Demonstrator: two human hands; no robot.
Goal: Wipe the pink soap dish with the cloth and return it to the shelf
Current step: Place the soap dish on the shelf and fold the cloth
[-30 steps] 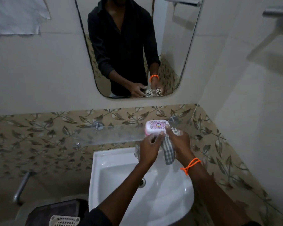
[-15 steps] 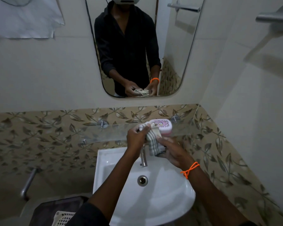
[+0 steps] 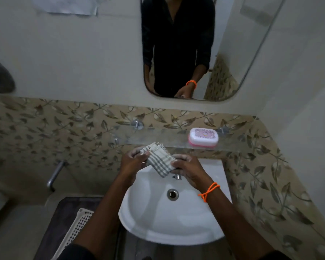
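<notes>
While both hands, left (image 3: 132, 163) and right (image 3: 189, 168), grip the folded cloth (image 3: 159, 159) over the sink (image 3: 176, 218), pink soap dish (image 3: 203, 137) sits near the glass shelf (image 3: 158, 136) front edge; a knock could topple it.

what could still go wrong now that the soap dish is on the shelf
1. The pink soap dish sits near the front edge of the glass shelf; a bump could tip it into the sink.
2. Both hands, left hand and right hand, hold the cloth just below the shelf, so lifting it could knock the shelf or dish.
</notes>
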